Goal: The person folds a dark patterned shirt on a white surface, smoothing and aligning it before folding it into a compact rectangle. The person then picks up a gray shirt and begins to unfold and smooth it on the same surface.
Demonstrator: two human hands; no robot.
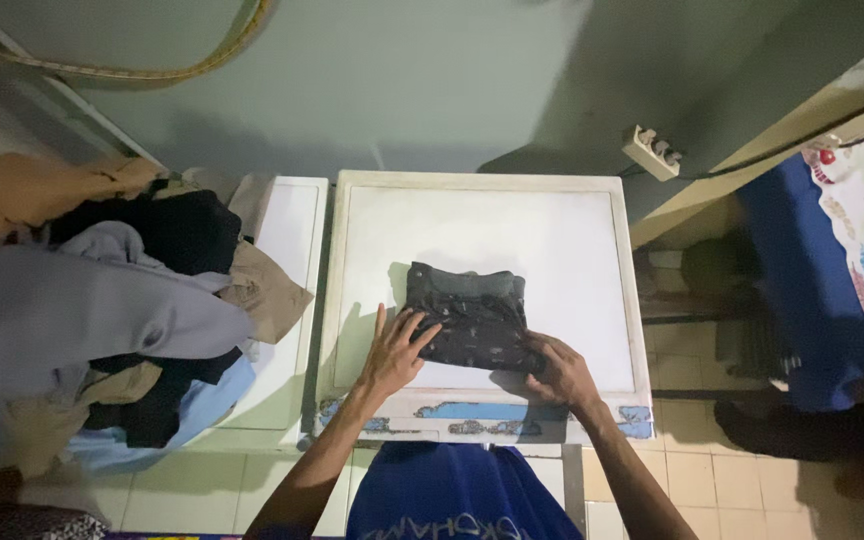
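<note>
Basically, both hands worked a folded dark patterned garment (469, 315) lying near the front of the white table (592, 235): left hand (395, 352) lay flat, fingers spread, on its left edge, right hand (558, 372) pinched its lower right corner, with a clothes pile (102, 310) just left.

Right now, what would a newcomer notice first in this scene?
First, the dark folded garment in the middle of the white table, with the left hand flat on its left edge and the right hand on its near right corner. Next, the heap of clothes at left.
</note>
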